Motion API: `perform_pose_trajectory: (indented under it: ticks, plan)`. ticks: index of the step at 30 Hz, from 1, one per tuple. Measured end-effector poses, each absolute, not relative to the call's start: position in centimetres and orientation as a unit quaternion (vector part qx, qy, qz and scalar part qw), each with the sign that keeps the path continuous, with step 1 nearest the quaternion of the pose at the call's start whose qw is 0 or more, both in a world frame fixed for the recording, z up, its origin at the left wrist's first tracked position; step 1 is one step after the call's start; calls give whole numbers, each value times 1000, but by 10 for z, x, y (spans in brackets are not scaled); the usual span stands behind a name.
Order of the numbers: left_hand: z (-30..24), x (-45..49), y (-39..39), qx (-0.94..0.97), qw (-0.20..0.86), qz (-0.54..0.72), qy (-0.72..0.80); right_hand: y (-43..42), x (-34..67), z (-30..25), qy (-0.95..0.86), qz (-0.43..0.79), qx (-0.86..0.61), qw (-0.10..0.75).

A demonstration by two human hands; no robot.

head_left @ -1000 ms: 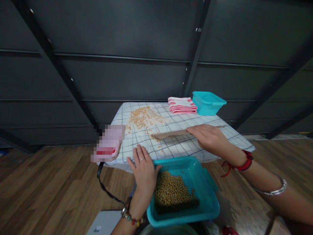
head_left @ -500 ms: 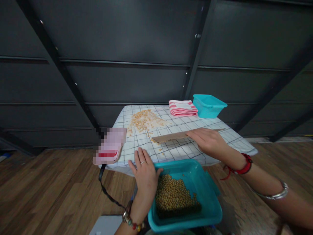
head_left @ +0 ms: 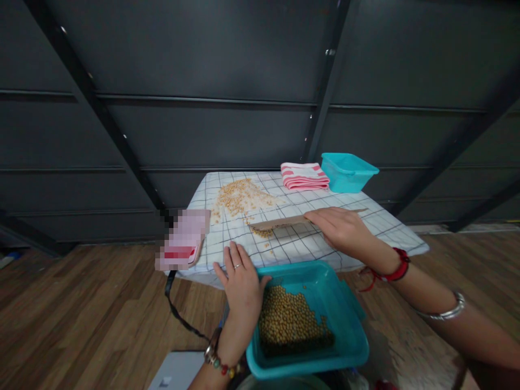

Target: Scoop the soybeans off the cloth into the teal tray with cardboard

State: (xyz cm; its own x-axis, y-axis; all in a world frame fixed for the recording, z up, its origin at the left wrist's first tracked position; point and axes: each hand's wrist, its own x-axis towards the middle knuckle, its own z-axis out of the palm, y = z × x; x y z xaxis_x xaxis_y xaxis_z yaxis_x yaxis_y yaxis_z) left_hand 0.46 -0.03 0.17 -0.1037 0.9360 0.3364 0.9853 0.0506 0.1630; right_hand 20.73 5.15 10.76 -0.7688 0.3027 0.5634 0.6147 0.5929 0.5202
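My right hand [head_left: 339, 230] grips a strip of cardboard [head_left: 280, 222], whose lower edge is at the tabletop. A small cluster of soybeans [head_left: 263, 233] lies along the near side of the strip. My left hand [head_left: 242, 284] has its fingers stretched out over the table's near edge, with the thumb over the rim of a teal plastic basin [head_left: 345, 346]. That basin stands against the near table edge and holds many soybeans [head_left: 290, 319]. Farther back on the checked cloth [head_left: 300, 249] is a spread pile of soybeans mixed with white grains [head_left: 241, 197].
A folded pink-and-white towel [head_left: 304, 176] and a turquoise plastic box [head_left: 348, 173] stand at the back right of the table. At the left edge lies a pink phone [head_left: 184, 238] with a black strap. A dark panelled wall [head_left: 211, 135] rises behind.
The cardboard strip in my right hand has shifted slightly left, and more soybeans now show along its near side. My left hand keeps its place by the basin.
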Motion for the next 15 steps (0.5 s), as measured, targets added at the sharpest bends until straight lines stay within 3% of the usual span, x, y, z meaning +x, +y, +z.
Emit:
perform_pose_trajectory:
  ticks: [15]
  plan:
    - [4,5,0,-666,64,-168,-724,40,210,109,-873,-359,-257,205]
